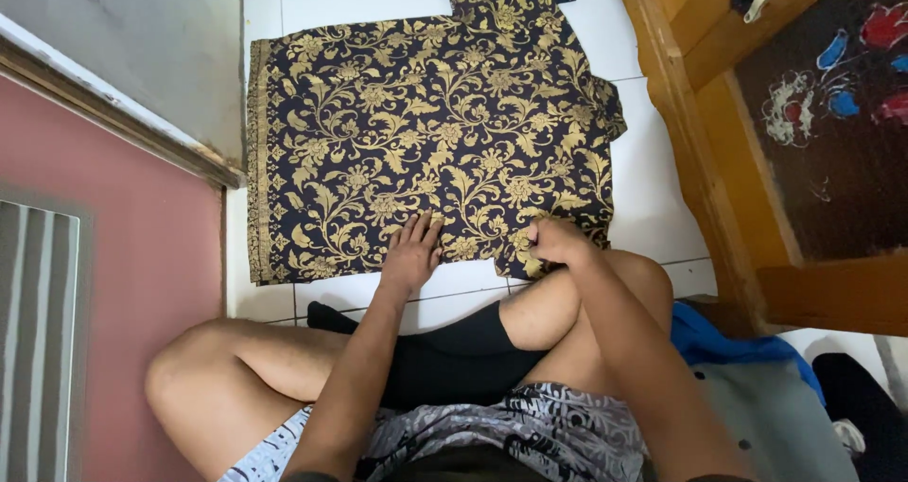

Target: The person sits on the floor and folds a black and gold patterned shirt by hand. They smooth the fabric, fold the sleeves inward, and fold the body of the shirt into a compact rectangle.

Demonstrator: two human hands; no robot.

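A dark navy shirt with a gold floral pattern (pixel 426 132) lies spread flat on the white tiled floor (pixel 653 189). My left hand (pixel 412 251) rests palm down with fingers apart on the shirt's near edge. My right hand (pixel 556 241) pinches the shirt's near right corner, where the cloth is bunched and slightly folded. My bare knees and legs sit crossed just below the shirt.
A wooden piece of furniture (pixel 705 170) with a dark patterned panel stands at the right. A pink wall and a door frame (pixel 113 113) run along the left. Blue cloth (pixel 728 345) lies by my right leg, with a black cloth (pixel 454 345) between my legs.
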